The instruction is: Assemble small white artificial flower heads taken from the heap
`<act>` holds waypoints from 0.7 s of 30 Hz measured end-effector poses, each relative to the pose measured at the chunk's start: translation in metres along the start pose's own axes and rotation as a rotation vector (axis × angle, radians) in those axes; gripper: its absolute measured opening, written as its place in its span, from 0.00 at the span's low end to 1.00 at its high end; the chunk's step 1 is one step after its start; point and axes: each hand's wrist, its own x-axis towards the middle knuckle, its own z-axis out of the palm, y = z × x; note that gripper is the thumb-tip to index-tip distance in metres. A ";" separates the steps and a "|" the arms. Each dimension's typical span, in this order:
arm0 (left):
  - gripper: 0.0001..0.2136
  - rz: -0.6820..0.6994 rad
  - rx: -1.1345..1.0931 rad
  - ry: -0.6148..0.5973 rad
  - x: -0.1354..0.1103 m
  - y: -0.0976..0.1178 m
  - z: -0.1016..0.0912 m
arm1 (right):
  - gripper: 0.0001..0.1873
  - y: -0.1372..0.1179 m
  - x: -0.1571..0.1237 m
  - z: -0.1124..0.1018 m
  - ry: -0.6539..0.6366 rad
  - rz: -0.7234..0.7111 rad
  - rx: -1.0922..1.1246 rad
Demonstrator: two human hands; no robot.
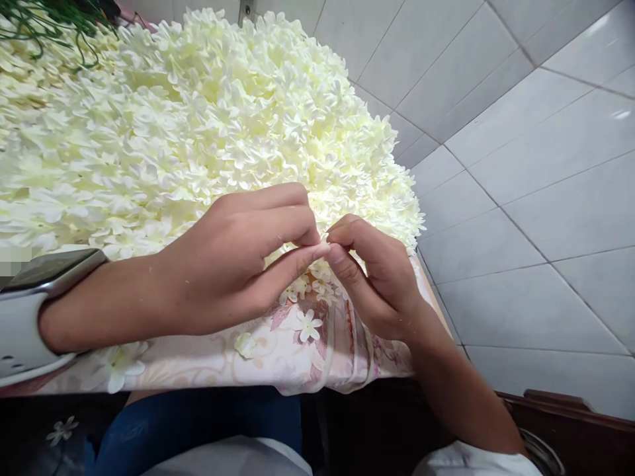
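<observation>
Broadly, the right half of the view is a white tiled floor (546, 198), glossy, with thin grey grout lines running on the diagonal. Against it, filling the upper left, lies a great heap of cream-white fabric flowers (198, 119), piled thick on a table and reaching out to its far edge. A few green stems (44, 26) show at the top left corner above the heap. The table wears a pale pink cloth (278, 367) with a floral print, bare only along the near strip, where it hangs over the person's lap and blue trousers (188, 423). A dark wooden piece (570, 423) sits low at the right, beside the floor.

The left hand (223, 271) comes in from the left, a white-strapped watch (30, 311) on its wrist, fingers curled and thumb pressed to fingertips. The right hand (377, 277) meets it from the lower right, likewise curled. Between the two sets of fingertips a small blossom (323, 247) is pinched, held just above the near edge of the heap. A loose flower (308, 325) lies flat on the cloth just below the hands.
</observation>
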 end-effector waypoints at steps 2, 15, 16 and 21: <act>0.11 -0.017 0.016 0.012 -0.001 0.000 0.001 | 0.06 0.000 0.000 0.001 0.046 -0.008 -0.058; 0.11 -0.161 -0.120 -0.028 0.002 0.002 0.002 | 0.12 -0.001 -0.003 0.008 0.152 -0.188 -0.277; 0.11 -0.155 -0.122 -0.037 0.002 0.003 0.002 | 0.13 -0.001 -0.003 0.007 0.153 -0.223 -0.321; 0.11 -0.152 -0.156 -0.078 0.003 0.007 0.002 | 0.15 -0.003 -0.005 0.006 0.169 -0.252 -0.346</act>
